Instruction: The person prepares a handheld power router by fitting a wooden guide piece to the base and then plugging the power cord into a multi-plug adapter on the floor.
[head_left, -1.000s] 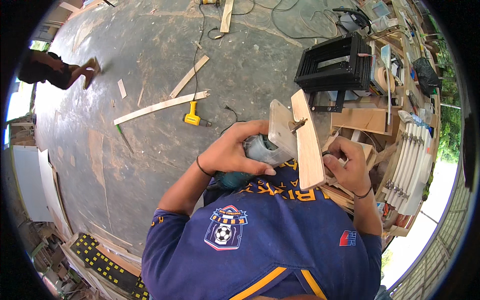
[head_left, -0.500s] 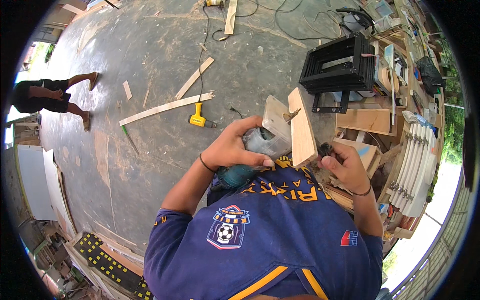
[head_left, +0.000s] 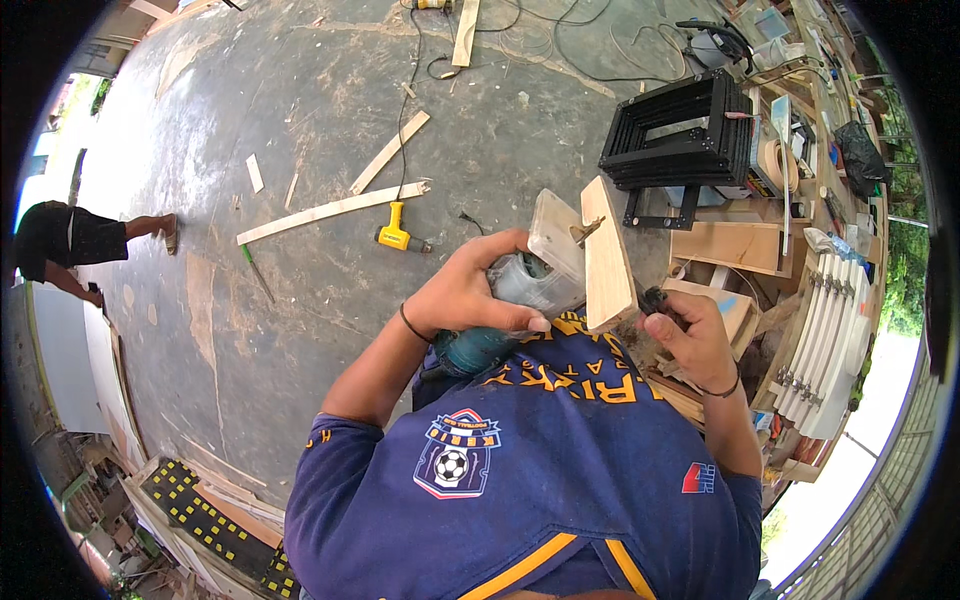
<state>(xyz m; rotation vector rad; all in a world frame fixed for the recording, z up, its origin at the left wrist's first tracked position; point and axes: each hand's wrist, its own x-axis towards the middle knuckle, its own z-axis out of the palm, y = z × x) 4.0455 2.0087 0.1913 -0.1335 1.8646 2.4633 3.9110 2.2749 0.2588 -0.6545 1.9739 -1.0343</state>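
My left hand is wrapped round a trim router with a teal body and a dusty clear plastic base. A flat wooden board with rounded corners stands against the base. A brass-coloured metal piece joins the two near the board's far end. On the board's right side, my right hand is closed, thumb and fingers pinching a small dark piece beside the board's near end. What that piece is cannot be made out.
A yellow heat gun and wood strips lie on the floor ahead. Black metal frames are stacked at the right, beside a cluttered bench. At the far left, another person bends beside leaning panels.
The other person has moved nearer the panels and bent down, one arm reaching to them. My hands, the router and the board have hardly moved.
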